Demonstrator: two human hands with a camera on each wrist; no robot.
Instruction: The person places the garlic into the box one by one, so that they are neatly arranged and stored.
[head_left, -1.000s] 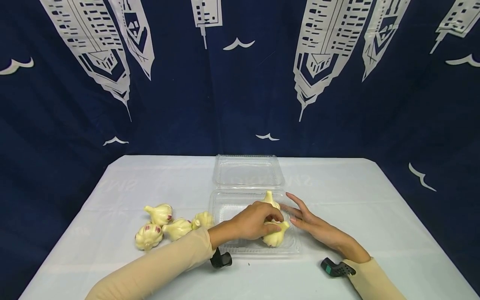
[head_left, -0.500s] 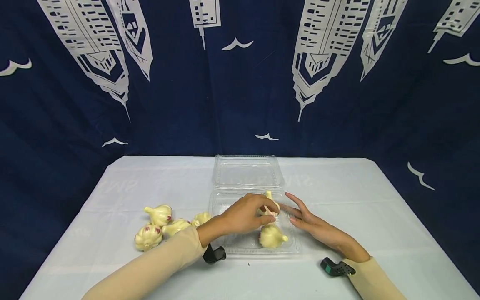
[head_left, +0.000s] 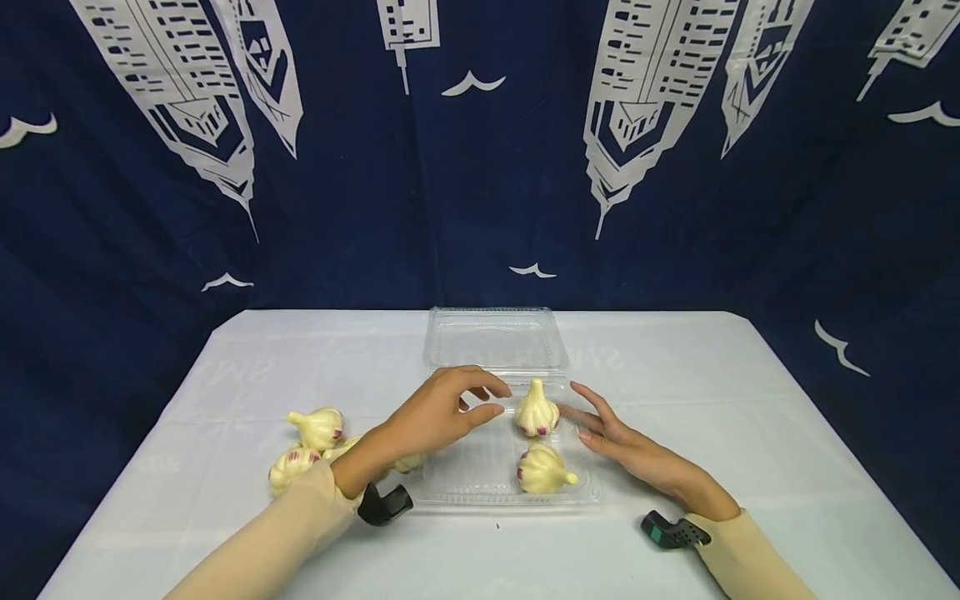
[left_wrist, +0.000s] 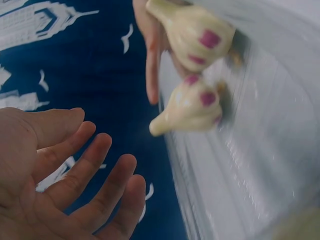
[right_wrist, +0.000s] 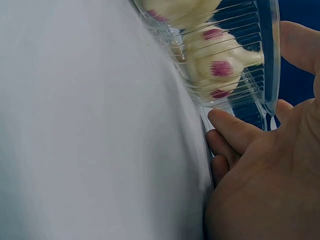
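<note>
Evidently the left hand [head_left: 440,408] grips nothing: its fingers are loosely bent, thumb set apart from them, with the forearm slanting in across the table. It is raised over the left part of a clear, ribbed plastic clamshell container [head_left: 467,479] — thin, glossy and rectangular. Near its fingertips, in the container's right half, is a pale-yellow garlic bulb with magenta patches [head_left: 537,410], its narrow stem pointing toward the backdrop; a second smooth yellow bulb [head_left: 545,471] lies in front of it, stem turned to the right. Both are plump and lobed, with a slight sheen. The right hand [head_left: 630,450] is at the container's right wall, holding no bulb, fingers extended and spread, thumb toward the near side; whether it presses the plastic I cannot tell. Behind the base, the transparent lid [head_left: 495,340] lies folded back. On the left, more yellow bulbs [head_left: 318,428] cluster together, some partly hidden by the left forearm. Each beige sleeve [head_left: 750,554] ends near a black wrist device [head_left: 385,505]. Pale lettering on the white cloth-covered table [head_left: 675,367] is too faint to read. Beyond hangs a navy fabric backdrop [head_left: 480,200] — printed with white upside-down towers and gull shapes.
</note>
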